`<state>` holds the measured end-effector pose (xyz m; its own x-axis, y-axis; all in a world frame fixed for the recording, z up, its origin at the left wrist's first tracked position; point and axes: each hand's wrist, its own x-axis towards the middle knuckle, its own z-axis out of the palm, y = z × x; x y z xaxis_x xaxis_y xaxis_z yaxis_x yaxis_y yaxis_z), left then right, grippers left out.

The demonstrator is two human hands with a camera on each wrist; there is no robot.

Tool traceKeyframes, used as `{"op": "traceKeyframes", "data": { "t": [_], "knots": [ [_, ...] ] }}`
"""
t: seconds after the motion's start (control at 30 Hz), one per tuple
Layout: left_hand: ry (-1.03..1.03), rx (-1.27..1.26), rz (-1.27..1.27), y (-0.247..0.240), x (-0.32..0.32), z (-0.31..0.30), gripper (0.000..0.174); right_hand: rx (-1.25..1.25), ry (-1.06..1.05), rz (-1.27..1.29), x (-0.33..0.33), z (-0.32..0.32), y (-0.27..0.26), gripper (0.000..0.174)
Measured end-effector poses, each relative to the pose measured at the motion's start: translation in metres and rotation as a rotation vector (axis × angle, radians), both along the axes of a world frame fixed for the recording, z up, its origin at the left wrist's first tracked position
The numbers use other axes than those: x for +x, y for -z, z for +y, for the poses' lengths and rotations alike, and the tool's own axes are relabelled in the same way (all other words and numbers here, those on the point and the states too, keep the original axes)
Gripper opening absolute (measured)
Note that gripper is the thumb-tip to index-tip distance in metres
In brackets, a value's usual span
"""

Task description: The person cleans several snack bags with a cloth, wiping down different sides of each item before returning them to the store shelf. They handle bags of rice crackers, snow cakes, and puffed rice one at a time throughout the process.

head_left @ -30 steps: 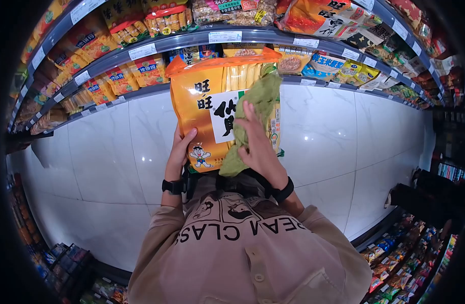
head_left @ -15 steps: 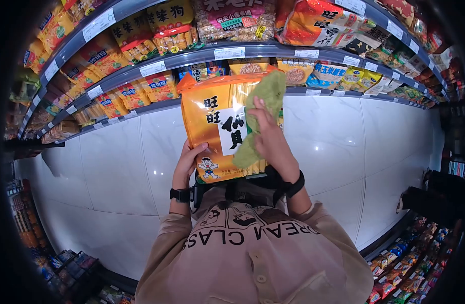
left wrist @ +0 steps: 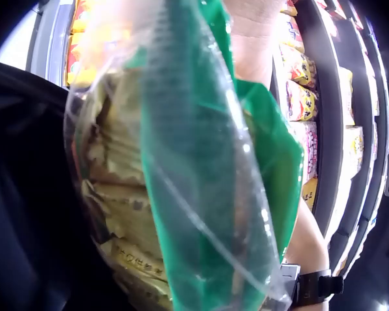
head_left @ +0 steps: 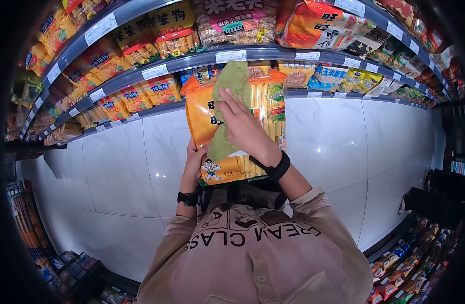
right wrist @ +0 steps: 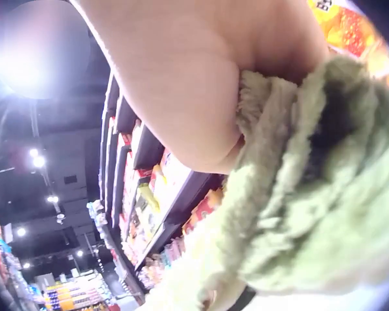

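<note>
A large orange and clear bag of wrapped rice crackers [head_left: 198,130] is held up in front of the shirt in the head view. My left hand [head_left: 194,163] grips its lower left side, thumb on the front and fingers behind. The fingers of my right hand [head_left: 246,127] lie extended on a green fuzzy cloth [head_left: 233,76], pressing it against the bag's front over the printed characters. The cloth's upper end overlaps the bag's top edge. In the left wrist view, the bag's green-trimmed side [left wrist: 201,162] fills the middle. The right wrist view shows the cloth bunched under the palm [right wrist: 175,84].
Curved store shelves [head_left: 273,53] with price tags and packed snack bags stand ahead. Pale marble tiles [head_left: 324,137] cover the floor below. More snack racks [head_left: 400,263] stand at lower right, with a dark-clothed person's legs [head_left: 425,200] near them.
My right hand has swept the cloth from the bag's right side to the left across its front, uncovering the wrapped crackers there. My left hand keeps its grip on the bag.
</note>
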<state>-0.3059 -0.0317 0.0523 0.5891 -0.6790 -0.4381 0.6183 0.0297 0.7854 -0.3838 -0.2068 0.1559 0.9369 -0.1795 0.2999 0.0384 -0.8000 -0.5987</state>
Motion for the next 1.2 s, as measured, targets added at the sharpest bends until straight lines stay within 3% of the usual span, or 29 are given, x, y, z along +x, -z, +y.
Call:
{"op": "traceKeyframes", "data": {
  "t": [0.07, 0.17, 0.27, 0.37, 0.5, 0.6, 0.63, 0.7, 0.83, 0.97, 1.07, 1.2],
  "knots": [
    [-0.036, -0.03, -0.005, -0.011, -0.005, 0.0, 0.05, 0.001, 0.214, 0.023, -0.012, -0.01, -0.002, 0.044],
    [-0.079, -0.085, 0.011, -0.032, -0.012, -0.007, 0.052, 0.025, 0.374, 0.024, -0.043, -0.016, 0.003, 0.048],
    [-0.106, -0.088, -0.021, -0.024, -0.01, -0.007, 0.053, -0.024, 0.427, 0.034, -0.053, -0.012, 0.015, 0.049],
    [0.019, 0.102, -0.138, -0.025, -0.007, -0.008, 0.055, 0.027, 0.201, 0.059, -0.033, 0.016, 0.007, 0.047],
    [-0.053, -0.006, -0.239, -0.011, -0.01, -0.013, 0.054, 0.081, -0.028, 0.009, 0.005, 0.05, 0.016, 0.044],
    [-0.05, 0.051, -0.332, -0.009, -0.012, -0.012, 0.052, 0.288, -0.177, 0.033, 0.013, 0.035, 0.013, 0.048],
    [-0.075, 0.032, -0.254, -0.019, -0.015, -0.015, 0.052, 0.342, -0.134, 0.055, 0.011, 0.02, 0.006, 0.053],
    [-0.099, 0.009, -0.172, -0.023, -0.019, -0.016, 0.051, 0.244, 0.15, -0.036, -0.008, -0.016, 0.007, 0.058],
    [-0.053, -0.069, -0.173, -0.018, -0.02, -0.018, 0.05, 0.303, 0.316, 0.01, -0.061, -0.048, -0.001, 0.061],
    [-0.018, -0.098, -0.186, -0.024, -0.017, -0.025, 0.049, 0.269, 0.267, 0.075, -0.072, -0.011, 0.003, 0.063],
    [-0.038, -0.087, -0.27, -0.013, -0.018, -0.024, 0.048, 0.2, 0.173, 0.072, -0.041, 0.029, 0.005, 0.053],
    [-0.057, -0.085, -0.289, -0.003, -0.02, -0.017, 0.047, 0.156, 0.032, -0.023, -0.003, 0.063, 0.025, 0.059]
  ]
}}
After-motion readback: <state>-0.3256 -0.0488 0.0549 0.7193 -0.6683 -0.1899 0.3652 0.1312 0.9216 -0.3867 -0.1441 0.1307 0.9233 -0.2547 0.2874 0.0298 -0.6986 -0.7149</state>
